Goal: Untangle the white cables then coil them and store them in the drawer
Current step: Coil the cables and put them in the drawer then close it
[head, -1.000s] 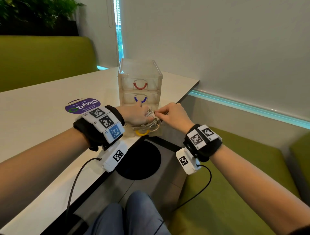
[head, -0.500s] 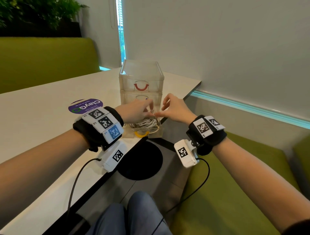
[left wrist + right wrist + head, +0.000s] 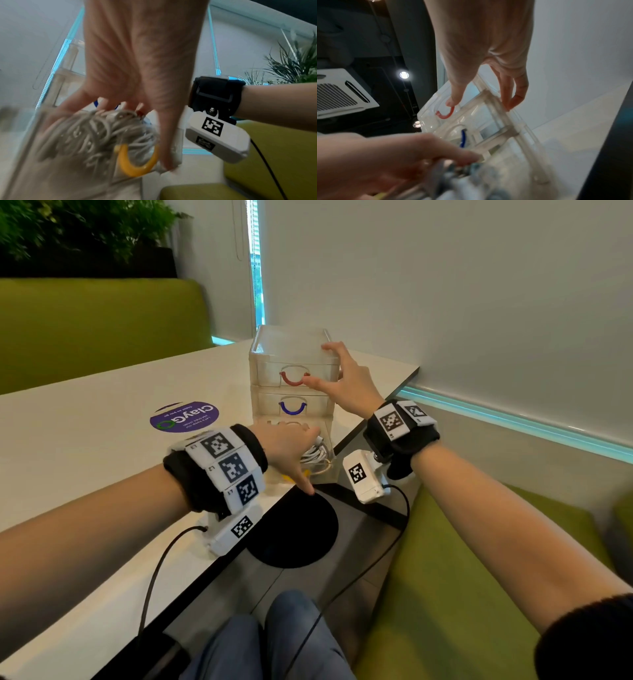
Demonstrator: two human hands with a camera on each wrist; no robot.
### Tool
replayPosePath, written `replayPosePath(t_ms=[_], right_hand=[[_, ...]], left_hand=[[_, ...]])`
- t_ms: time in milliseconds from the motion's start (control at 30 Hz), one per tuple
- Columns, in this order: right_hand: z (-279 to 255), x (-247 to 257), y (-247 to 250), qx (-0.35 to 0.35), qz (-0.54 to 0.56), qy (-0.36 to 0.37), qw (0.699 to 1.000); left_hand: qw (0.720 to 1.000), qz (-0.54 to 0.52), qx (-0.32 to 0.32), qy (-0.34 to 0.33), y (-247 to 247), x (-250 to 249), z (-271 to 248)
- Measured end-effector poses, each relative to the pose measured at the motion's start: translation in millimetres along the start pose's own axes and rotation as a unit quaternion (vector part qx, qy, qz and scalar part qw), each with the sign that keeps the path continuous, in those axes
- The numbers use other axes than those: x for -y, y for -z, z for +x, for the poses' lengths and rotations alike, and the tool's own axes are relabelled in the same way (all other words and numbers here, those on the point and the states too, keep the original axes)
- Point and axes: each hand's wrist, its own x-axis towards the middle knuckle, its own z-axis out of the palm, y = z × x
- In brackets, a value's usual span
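The white cables (image 3: 313, 455) lie coiled in the pulled-out bottom drawer (image 3: 327, 470) of a clear three-drawer unit (image 3: 291, 350). That drawer has a yellow handle (image 3: 137, 166). My left hand (image 3: 301, 457) is spread over the cables (image 3: 89, 135): its fingers touch the far side of the bundle and its thumb reaches down the drawer's front. My right hand (image 3: 320, 364) rests open on the unit's top right edge, its thumb by the red handle (image 3: 291, 380). In the right wrist view, the right hand (image 3: 481, 104) holds nothing. The blurred left hand (image 3: 402, 155) is below it.
The unit stands near the white table's (image 3: 102, 474) right corner, close to the wall. The middle drawer has a blue handle (image 3: 293, 409). A purple sticker (image 3: 185, 417) lies to the left. A green bench (image 3: 462, 559) and a black round base (image 3: 294, 532) are below the table edge.
My right hand has let go of the cables and risen to the top of the drawer unit. My left hand stays over the coiled cables, its thumb now down on the drawer front.
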Motion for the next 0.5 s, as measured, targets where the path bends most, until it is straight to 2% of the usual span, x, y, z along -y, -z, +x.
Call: replayPosePath(t_ms=[167,267,367,500], right_hand=[[0.3,-4.9,2.7,-0.005,-0.020,0.013,1.000],[0.1,-6.8,4.5,0.000,-0.030,0.018,0.999],[0.3,-7.0,4.3,-0.002,-0.032,0.019,0.999],[0.8,-8.4,4.2,-0.001,-0.034,0.021,0.999]], left_hand=[[0.995,0.082,-0.051,-0.007,-9.4,11.6,3.2],[0.978,0.176,-0.108,-0.017,-10.4,15.6,2.9],[0.961,0.219,-0.161,-0.053,-8.1,18.1,5.7],[0.972,0.189,-0.120,-0.069,-1.5,15.9,6.9]])
